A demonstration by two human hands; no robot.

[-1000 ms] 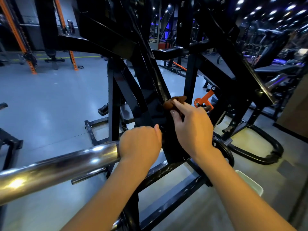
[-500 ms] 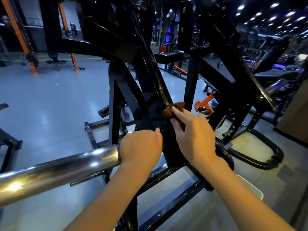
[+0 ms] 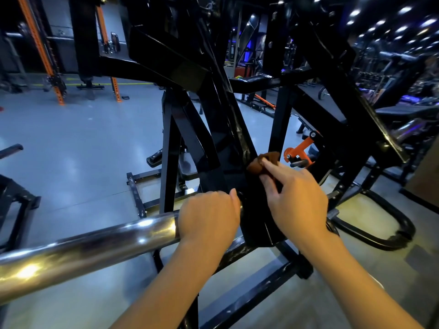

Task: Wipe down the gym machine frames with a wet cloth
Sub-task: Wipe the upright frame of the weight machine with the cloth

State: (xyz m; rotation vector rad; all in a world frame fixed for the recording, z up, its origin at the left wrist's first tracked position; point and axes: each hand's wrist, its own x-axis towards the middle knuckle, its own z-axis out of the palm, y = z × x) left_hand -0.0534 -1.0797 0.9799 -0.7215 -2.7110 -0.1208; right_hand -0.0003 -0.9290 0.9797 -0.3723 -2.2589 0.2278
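Mid-wipe: right hand point(image 3: 294, 193) pinches brown cloth point(image 3: 260, 162) against the black frame's slanted bar point(image 3: 240, 143) at centre, left hand point(image 3: 209, 219) curled round chrome bar point(image 3: 95, 245); most frame likely remains.

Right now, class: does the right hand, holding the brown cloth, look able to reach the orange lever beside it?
Probably yes. The right hand holds the brown cloth just left of the orange lever, with only open space visible between them, though depth is hard to judge.
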